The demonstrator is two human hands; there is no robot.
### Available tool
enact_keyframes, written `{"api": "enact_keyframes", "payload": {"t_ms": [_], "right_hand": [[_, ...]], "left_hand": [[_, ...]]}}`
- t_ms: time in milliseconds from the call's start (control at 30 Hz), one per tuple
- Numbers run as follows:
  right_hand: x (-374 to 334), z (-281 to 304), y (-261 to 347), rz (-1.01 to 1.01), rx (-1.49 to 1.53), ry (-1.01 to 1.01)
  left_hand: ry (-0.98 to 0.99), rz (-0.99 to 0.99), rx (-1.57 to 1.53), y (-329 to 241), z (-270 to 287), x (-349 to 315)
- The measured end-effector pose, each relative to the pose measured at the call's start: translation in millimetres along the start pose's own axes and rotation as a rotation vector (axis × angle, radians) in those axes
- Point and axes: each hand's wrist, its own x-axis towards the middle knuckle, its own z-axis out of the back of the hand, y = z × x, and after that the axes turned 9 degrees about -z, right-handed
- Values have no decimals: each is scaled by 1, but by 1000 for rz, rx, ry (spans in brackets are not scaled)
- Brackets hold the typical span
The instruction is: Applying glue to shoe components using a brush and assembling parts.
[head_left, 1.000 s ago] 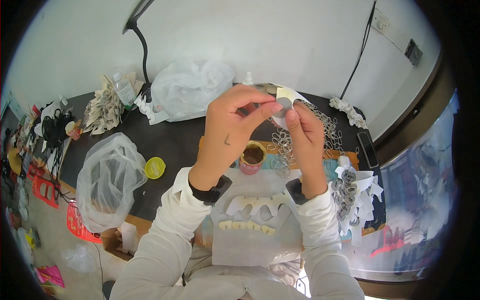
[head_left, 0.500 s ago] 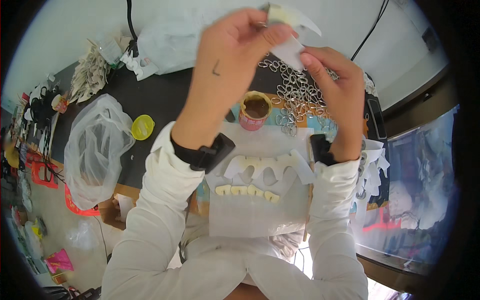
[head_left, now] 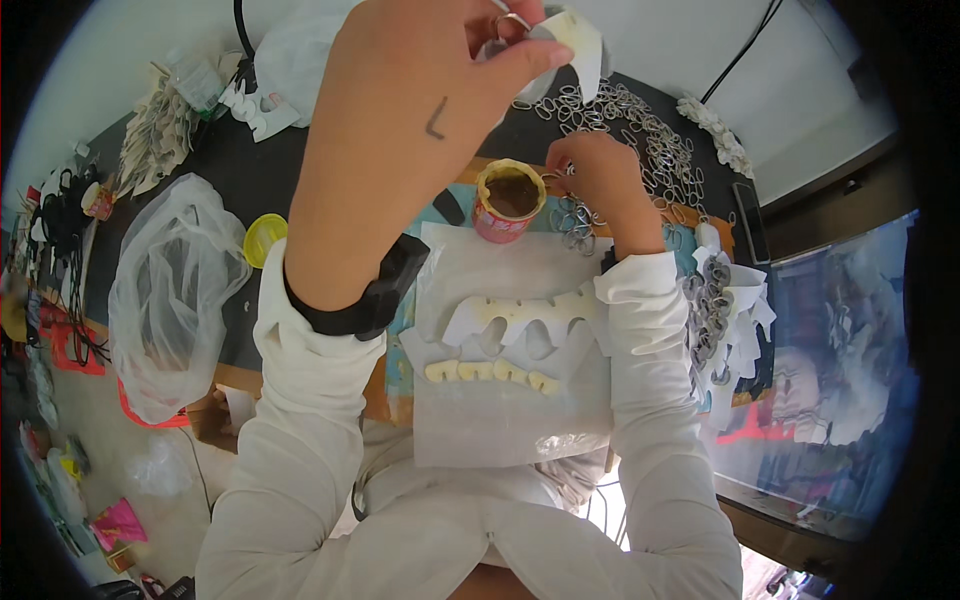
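Note:
Raised at the top of the view, my left hand [head_left: 440, 90] is closed on a white cut piece [head_left: 588, 52] with a curved, pointed end; a metal ring [head_left: 513, 20] shows by its fingers. My right hand [head_left: 605, 175] reaches down to the table beside an open can of brown paste [head_left: 503, 222], its fingertips pinched on a small metal ring [head_left: 552, 176]. Many oval metal rings [head_left: 668, 158] lie loose beyond and around that hand. In front of me, a white scalloped strip [head_left: 520, 313] and several small cream arched pieces [head_left: 490, 371] rest on a translucent sheet [head_left: 510, 435].
A clear plastic bag [head_left: 175, 300] and a yellow lid [head_left: 264, 240] are on the left. White pieces with rings [head_left: 712, 310] hang at the right edge by a phone-like black object [head_left: 747, 212]. Stacked cut pieces [head_left: 155, 140] stand at back left.
My right hand has let go of the white piece and come down to the rings beside the can. My left hand keeps the piece and has moved slightly up.

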Motion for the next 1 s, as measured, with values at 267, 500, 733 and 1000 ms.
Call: {"api": "enact_keyframes", "payload": {"t_ms": [267,500,733,1000], "right_hand": [[3,-13,-8,34,-60,21],[-21,77,12,-14,433,-208],[-46,131,-4,-123,873,-666],[-59,133,11,197,975,-594]], "left_hand": [[51,-58,-149,26,3,1],[145,-10,-245,30,1,-3],[183,-95,-248,30,-8,2],[217,-23,-261,25,-12,3]]}}
